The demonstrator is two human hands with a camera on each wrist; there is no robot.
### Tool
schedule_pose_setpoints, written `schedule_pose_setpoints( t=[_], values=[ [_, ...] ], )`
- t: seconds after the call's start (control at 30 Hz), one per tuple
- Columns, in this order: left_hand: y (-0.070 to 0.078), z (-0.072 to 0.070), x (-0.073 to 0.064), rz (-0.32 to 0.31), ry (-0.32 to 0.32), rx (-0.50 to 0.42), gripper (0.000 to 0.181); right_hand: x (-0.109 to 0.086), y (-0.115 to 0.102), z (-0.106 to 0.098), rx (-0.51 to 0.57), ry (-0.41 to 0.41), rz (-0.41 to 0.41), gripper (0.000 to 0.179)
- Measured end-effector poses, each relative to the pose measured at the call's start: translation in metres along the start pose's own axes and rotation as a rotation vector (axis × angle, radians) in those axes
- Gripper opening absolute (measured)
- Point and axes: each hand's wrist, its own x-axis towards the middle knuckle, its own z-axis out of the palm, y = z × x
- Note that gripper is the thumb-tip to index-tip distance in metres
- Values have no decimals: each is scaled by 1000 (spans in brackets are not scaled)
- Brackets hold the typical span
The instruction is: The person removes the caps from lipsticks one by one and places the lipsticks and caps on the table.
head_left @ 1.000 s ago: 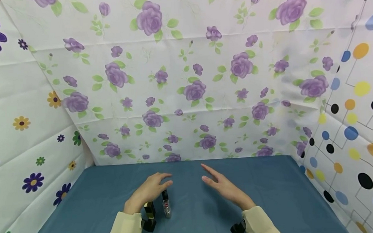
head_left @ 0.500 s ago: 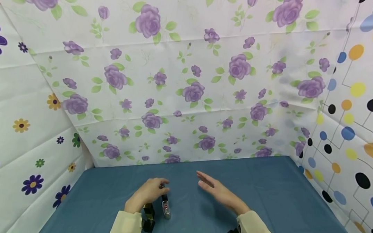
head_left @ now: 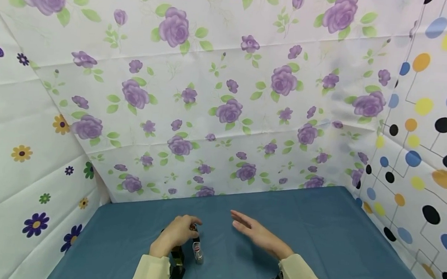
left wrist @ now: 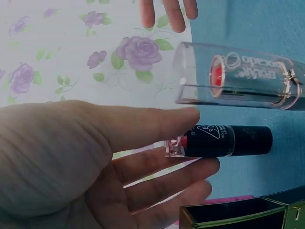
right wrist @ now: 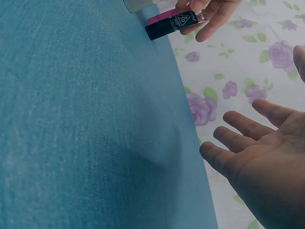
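My left hand [head_left: 177, 232] is at a black lipstick tube [left wrist: 209, 140] with white print and a clear top, standing on the blue table. Thumb and fingers pinch it around the clear top, the thumb tip on one side and fingertips on the other. Beside it stands a larger lipstick [left wrist: 238, 76] with a transparent cap and a red ring inside, seen in the head view just in front of the black one. My right hand [head_left: 261, 235] hovers over the table with fingers extended and holds nothing; the right wrist view shows its palm and spread fingertips.
A black-and-gold case [head_left: 178, 256] stands by the left wrist, partly hidden by it in the head view. Behind the black tube a pink item [right wrist: 164, 15] peeks out. Floral cloth [head_left: 224, 110] rises behind the blue table [head_left: 316, 235], with patterned cloths on both sides.
My left hand has come down to the black lipstick tube, its thumb and fingers closing around the top. My right hand has drifted left and slightly lower, still extended.
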Motion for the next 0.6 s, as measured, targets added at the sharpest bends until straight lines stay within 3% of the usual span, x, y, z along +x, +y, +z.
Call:
schedule_pose_setpoints(
  t=[0.37, 0.6],
  values=[
    [-6, 1, 0, 16, 84, -6, 24, 2, 1, 5, 11, -1, 7, 78],
    [9, -3, 1, 56, 148, -27, 24, 8, 0, 13, 27, 14, 7, 70]
  ],
)
